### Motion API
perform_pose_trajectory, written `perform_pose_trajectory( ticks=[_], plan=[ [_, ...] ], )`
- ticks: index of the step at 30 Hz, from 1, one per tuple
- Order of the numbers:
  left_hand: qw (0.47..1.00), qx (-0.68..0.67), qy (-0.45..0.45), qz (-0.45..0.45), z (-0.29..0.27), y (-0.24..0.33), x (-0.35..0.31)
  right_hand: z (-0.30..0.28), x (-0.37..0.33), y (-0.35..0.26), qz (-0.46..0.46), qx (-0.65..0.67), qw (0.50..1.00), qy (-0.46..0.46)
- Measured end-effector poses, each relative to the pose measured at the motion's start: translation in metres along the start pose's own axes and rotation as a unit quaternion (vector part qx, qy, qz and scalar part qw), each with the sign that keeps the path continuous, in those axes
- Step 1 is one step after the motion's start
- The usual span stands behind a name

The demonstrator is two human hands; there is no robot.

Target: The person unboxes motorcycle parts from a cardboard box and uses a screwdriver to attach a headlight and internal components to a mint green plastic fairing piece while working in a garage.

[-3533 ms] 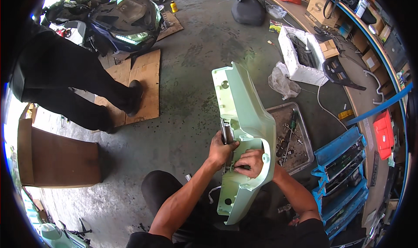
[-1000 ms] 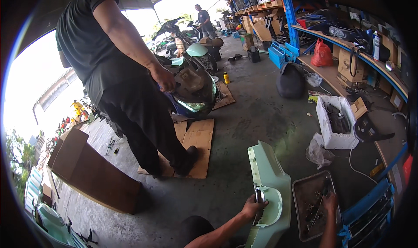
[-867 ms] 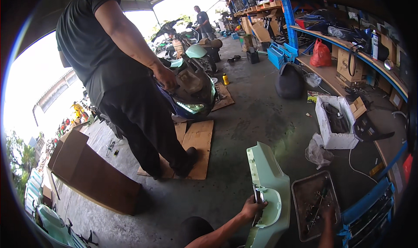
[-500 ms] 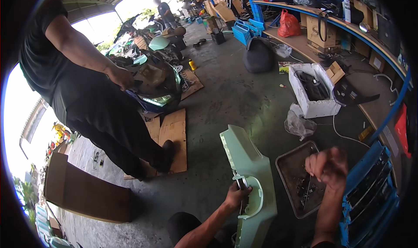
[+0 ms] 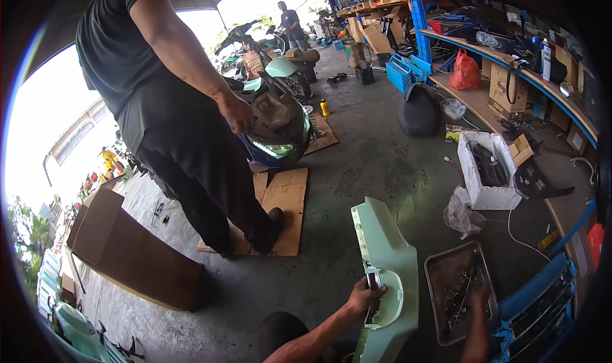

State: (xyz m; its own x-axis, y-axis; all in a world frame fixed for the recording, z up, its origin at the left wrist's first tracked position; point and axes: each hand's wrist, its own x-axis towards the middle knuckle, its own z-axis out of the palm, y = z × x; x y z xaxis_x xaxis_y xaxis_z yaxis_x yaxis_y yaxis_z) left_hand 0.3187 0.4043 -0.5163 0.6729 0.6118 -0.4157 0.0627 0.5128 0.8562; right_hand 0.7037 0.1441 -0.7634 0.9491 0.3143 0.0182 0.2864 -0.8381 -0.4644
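My left hand [image 5: 366, 297] is closed on a pale green plastic body panel [image 5: 401, 267], at the rounded recess on its left side. A small silvery and dark part shows beside those fingers; its kind I cannot make out. The panel stands lengthwise in front of me, its narrower end pointing away. To the right, my right hand [image 5: 478, 297] reaches down into a shallow metal tray [image 5: 436, 312]. Loose small hardware and a long thin tool [image 5: 470, 267] lie in it. The right fingers are dark and blurred, so their grip is hidden.
A person [image 5: 178, 120] stands on flattened cardboard [image 5: 287, 216] beside a motorcycle [image 5: 280, 130]. At the left is a large cardboard box [image 5: 127, 248]. A white foam box [image 5: 475, 171], a plastic bag [image 5: 463, 213] and a blue slotted crate [image 5: 535, 299] flank the tray, near shelving [image 5: 417, 25].
My right hand has dropped from above the tray's right side down into the tray. My left hand still grips the panel. The whole view has shifted, moving the scene rightward.
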Motion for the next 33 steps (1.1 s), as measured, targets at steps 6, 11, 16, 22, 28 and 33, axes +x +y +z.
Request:
perform_pose_trajectory(
  ticks=[6,11,16,22,28,33],
  plan=[
    [0.998,-0.046,0.023,0.02,0.011,-0.001,0.004,0.02,-0.024,0.032,0.092,0.014,0.995,-0.023],
    [0.999,-0.044,0.015,0.006,0.009,-0.001,0.004,0.025,-0.025,0.036,0.018,-0.02,0.999,-0.027],
    [0.999,-0.035,0.012,0.003,0.007,-0.003,0.006,0.014,-0.038,0.014,0.058,0.038,0.998,0.005],
    [0.999,-0.036,-0.013,0.004,-0.002,-0.012,0.011,-0.009,-0.049,-0.022,0.053,0.082,0.993,0.058],
    [1.0,-0.023,0.01,0.011,0.004,-0.008,0.01,0.03,-0.03,0.007,-0.016,-0.02,0.999,-0.035],
    [1.0,-0.024,0.016,0.002,0.006,-0.006,0.007,0.031,0.0,0.0,0.094,0.107,0.99,-0.022]
  ],
)
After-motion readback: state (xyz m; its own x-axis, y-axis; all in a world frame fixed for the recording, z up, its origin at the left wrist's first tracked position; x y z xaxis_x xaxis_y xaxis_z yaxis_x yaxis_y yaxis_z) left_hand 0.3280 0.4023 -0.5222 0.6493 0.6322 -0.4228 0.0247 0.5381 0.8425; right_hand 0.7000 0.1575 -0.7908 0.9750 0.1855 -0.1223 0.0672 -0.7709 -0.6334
